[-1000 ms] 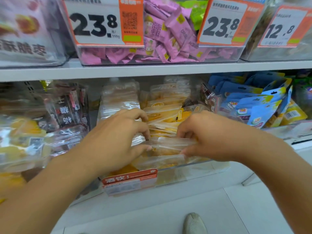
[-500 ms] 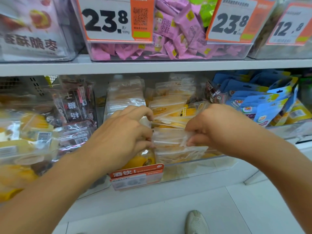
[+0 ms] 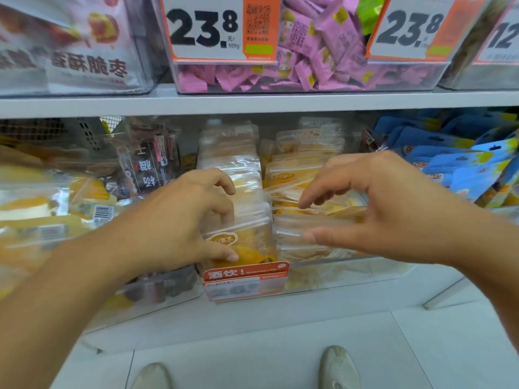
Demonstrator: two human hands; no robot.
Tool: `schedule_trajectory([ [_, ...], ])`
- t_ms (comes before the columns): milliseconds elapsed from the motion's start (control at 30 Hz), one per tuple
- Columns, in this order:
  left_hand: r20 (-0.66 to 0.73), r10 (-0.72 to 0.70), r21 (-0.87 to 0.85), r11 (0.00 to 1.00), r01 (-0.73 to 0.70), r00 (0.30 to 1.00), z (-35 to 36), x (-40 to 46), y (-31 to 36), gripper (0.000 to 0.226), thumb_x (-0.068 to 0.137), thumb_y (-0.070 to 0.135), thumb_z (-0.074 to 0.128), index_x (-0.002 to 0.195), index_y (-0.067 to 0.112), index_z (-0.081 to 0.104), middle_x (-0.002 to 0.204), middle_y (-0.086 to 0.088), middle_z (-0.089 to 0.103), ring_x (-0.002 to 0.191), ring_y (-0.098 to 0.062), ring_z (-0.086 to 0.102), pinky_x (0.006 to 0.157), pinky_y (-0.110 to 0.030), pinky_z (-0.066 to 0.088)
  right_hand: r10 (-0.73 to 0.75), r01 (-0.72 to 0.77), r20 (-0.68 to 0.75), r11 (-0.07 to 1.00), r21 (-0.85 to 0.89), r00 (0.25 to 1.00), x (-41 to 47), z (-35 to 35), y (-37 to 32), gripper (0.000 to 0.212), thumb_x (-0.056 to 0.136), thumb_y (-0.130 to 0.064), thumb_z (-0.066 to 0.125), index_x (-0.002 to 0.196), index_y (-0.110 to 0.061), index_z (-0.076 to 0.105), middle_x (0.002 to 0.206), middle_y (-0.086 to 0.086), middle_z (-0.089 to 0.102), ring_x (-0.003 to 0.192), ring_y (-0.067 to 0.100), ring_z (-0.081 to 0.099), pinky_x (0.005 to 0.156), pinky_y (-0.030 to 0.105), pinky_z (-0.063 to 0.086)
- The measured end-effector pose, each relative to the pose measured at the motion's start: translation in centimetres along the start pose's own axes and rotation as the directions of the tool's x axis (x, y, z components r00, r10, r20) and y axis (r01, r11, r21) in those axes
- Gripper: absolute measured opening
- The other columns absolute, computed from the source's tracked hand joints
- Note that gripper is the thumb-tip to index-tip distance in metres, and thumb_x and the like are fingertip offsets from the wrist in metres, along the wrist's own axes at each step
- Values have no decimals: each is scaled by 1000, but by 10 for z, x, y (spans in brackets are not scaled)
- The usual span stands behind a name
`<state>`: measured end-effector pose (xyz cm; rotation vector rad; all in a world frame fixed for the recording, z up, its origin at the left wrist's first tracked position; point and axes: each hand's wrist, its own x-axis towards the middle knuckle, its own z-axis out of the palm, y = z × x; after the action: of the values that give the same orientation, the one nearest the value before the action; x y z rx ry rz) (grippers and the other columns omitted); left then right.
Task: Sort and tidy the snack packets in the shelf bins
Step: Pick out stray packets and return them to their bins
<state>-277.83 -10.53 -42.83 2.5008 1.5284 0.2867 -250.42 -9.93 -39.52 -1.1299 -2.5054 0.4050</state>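
Clear packets of yellow snack stand in rows in a transparent bin (image 3: pixel 351 273) on the lower shelf. My left hand (image 3: pixel 179 220) grips the front left stack of packets (image 3: pixel 252 234), with the thumb on the front packet and the fingers curled over the top. My right hand (image 3: pixel 379 209) is spread over the right stack of packets (image 3: pixel 292 248). Its thumb lies along the front and its fingertips touch the packets behind, without a firm hold.
A red price label (image 3: pixel 244 282) hangs on the bin's front. Dark packets (image 3: pixel 148 169) and yellow packets (image 3: pixel 42 214) fill the bins to the left, blue packets (image 3: pixel 463 164) the right. Above the shelf edge (image 3: pixel 252 103) is a bin of pink sweets (image 3: pixel 280 77). My shoes (image 3: pixel 339 366) are on the floor below.
My right hand has let go of the packets it pinched and opened wide. My left hand has shifted onto the front left stack. The view has moved closer.
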Motion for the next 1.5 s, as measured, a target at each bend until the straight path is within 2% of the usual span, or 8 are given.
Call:
schedule_trajectory([
  [433,332,35,132,988,-83,943,-3,14,10,23,82,41,78,72,24,68,150,29,29,136,-1,34,106,-30,41,98,-120,303,991,54,948,16,19,2,23,67,-48,85,70,-26,78,90,-10,61,89,4,58,78,24,48],
  [533,345,2,81,996,-31,938,-12,9,9,45,74,76,65,82,32,70,150,31,29,135,6,33,110,-31,38,152,-126,-109,968,216,982,23,9,23,38,76,-59,70,66,-23,73,77,0,67,74,15,64,74,36,54],
  [633,-40,18,-215,976,-26,999,-12,22,12,46,78,81,52,83,38,67,116,26,63,110,7,58,99,-37,49,141,-173,-328,982,-70,934,42,13,39,22,82,-49,73,94,-31,69,102,-8,64,96,12,60,87,35,51],
  [733,-292,-111,-275,961,28,950,2,56,16,23,92,54,55,103,36,63,103,18,67,99,-3,63,89,-36,53,222,-233,-108,966,-109,969,59,26,46,27,89,-43,69,112,-29,70,109,-7,69,104,13,62,97,35,50],
  [1100,-58,-105,-197,976,91,993,16,82,13,15,93,45,62,87,33,68,77,16,64,75,-2,57,73,-32,49,402,-390,395,914,-115,826,69,27,62,27,105,-23,45,101,-21,72,89,-6,63,86,13,56,70,20,40],
  [1200,-66,-65,-166,985,54,996,15,90,19,27,88,46,68,113,36,66,102,21,67,97,-3,59,88,-31,49,389,-373,462,919,-129,797,77,30,51,33,106,-17,37,117,-17,67,115,5,66,105,21,59,87,22,46],
  [1300,87,-34,-144,989,47,996,23,96,26,19,94,37,60,83,27,72,69,11,64,71,-9,59,70,-31,50,342,-338,530,935,-109,776,82,33,48,34,103,-24,40,127,-20,64,128,5,62,118,23,54,105,39,43],
  [1500,190,-40,-246,965,87,981,27,97,20,20,97,33,57,108,36,75,101,17,71,97,-4,63,91,-33,52,432,-431,-13,897,-100,902,62,1,69,32,84,-7,58,100,-29,74,96,-10,69,84,5,63,78,21,53],
])
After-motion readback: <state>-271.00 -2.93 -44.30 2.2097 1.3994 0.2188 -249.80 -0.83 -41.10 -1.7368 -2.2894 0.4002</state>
